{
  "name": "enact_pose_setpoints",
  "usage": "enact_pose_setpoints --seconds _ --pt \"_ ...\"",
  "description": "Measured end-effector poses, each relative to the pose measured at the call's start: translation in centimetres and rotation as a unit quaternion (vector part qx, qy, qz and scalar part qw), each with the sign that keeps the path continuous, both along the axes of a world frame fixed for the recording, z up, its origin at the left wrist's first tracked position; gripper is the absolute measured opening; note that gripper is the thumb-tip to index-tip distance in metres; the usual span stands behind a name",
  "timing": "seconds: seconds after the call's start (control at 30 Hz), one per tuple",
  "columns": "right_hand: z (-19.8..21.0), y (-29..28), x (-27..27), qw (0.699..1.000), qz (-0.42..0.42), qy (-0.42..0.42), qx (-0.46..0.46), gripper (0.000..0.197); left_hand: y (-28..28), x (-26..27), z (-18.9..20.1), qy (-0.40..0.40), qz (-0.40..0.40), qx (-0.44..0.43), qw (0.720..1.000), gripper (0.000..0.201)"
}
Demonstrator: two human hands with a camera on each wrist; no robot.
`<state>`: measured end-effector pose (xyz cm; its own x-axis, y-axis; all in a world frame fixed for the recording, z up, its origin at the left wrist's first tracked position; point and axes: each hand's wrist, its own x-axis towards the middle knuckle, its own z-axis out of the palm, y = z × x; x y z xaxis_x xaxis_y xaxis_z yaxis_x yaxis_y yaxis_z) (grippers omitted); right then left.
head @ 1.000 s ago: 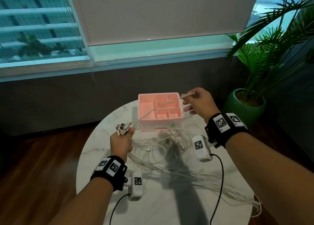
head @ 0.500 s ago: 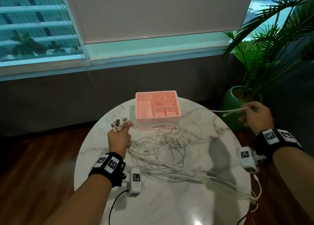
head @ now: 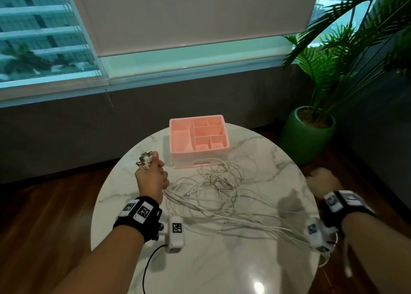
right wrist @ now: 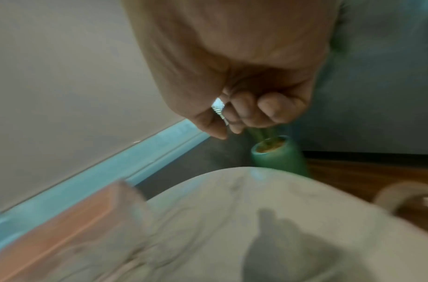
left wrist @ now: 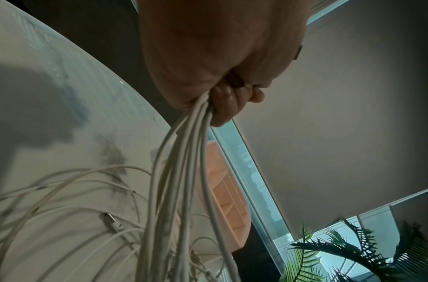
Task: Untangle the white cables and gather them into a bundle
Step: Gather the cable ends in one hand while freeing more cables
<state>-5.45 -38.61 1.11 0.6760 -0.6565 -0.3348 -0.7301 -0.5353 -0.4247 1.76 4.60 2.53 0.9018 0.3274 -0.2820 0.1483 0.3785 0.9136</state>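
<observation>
Several white cables (head: 218, 182) lie in a loose tangle on the round marble table (head: 222, 267). My left hand (head: 153, 176) grips a bunch of them in a fist, their plugs (head: 144, 160) sticking out above the thumb. The left wrist view shows the strands (left wrist: 183, 171) dropping from that fist (left wrist: 222, 76) to the tabletop. Straightened strands (head: 266, 224) run to the table's right edge. My right hand (head: 322, 180) is blurred at that edge. Its fingers (right wrist: 263, 108) are curled with the thumb against the forefinger; whether it holds a cable end is unclear.
A pink divided organiser (head: 200, 158) stands at the back of the table, just beyond the tangle. A green pot (head: 307, 138) with a palm sits on the wooden floor to the right. Cable ends hang over the table's right rim (head: 324, 260).
My right hand swept from over the organiser out past the right edge, drawing one cable free, then came back nearer and lower. The taut cable no longer shows. The left fist stayed put.
</observation>
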Motion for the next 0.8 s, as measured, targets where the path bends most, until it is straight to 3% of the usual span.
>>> enact_pose_setpoints --seconds 0.07,0.17,0.27,0.33,0.4,0.43,0.53,0.63,0.8 --pt "1.9 6.3 1.6 0.987 0.122 -0.101 0.031 0.028 -0.3 0.0 0.6 -0.004 -0.002 -0.004 1.000 0.042" --pt "4.2 16.5 2.0 0.912 0.333 -0.202 0.128 0.033 -0.8 -0.2 1.6 -0.012 -0.007 -0.021 1.000 0.043" --pt "4.3 24.3 1.6 0.844 0.500 -0.137 0.139 0.060 -1.2 -0.3 2.6 -0.030 -0.008 -0.046 0.998 0.045" --pt "3.2 27.3 1.2 0.816 0.565 -0.089 0.081 0.049 -0.9 -0.2 3.2 -0.036 0.004 -0.064 0.997 0.047" --pt "1.2 27.8 0.9 0.821 0.564 -0.076 0.047 0.028 0.1 0.1 3.4 -0.036 0.024 -0.088 0.995 0.047" --pt "0.3 27.1 0.8 0.831 0.549 -0.071 0.048 0.027 0.7 0.2 3.4 -0.035 0.033 -0.103 0.994 0.047" --pt "-1.4 24.1 0.2 0.842 0.532 -0.060 0.065 0.034 1.8 0.1 2.7 -0.019 0.041 -0.122 0.991 0.050" --pt "-2.0 21.2 -0.1 0.841 0.539 -0.045 0.015 0.038 1.4 -0.4 1.8 -0.014 0.032 -0.118 0.992 0.053" --pt "-3.5 16.8 -0.5 0.878 0.477 0.030 -0.001 0.045 1.0 -0.3 1.6 -0.012 0.021 -0.123 0.992 0.054"
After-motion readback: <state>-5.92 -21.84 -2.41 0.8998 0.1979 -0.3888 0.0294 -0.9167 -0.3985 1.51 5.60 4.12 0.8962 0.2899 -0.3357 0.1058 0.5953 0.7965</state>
